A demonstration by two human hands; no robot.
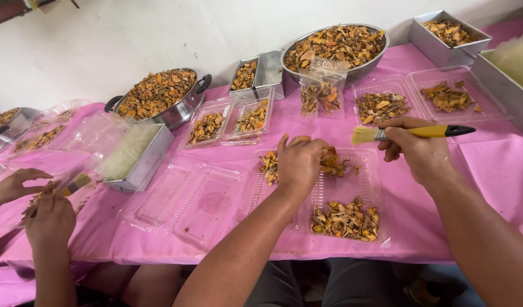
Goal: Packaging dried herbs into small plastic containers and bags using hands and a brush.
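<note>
Brushing dried orange-brown slices in a clear clamshell tray

The left hand (298, 162) clutches slices over the clear clamshell tray (363, 185); the right hand (417, 149) grips a yellow-handled brush (412, 132) just above the tray's far edge. Next, I judge, bristles must meet the held slices.

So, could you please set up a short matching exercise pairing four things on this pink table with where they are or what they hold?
Things:
1. paintbrush
2. big round metal bowl
3. open clear tray
4. left hand

Descriptions:
A. back of the table, heaped with orange-brown dried pieces
B. held in the right hand, bristles pointing left
C. resting on dried pieces in a clear tray
D. left of the person's tray, nearly bare

Pairs: 1-B, 2-A, 3-D, 4-C
</note>
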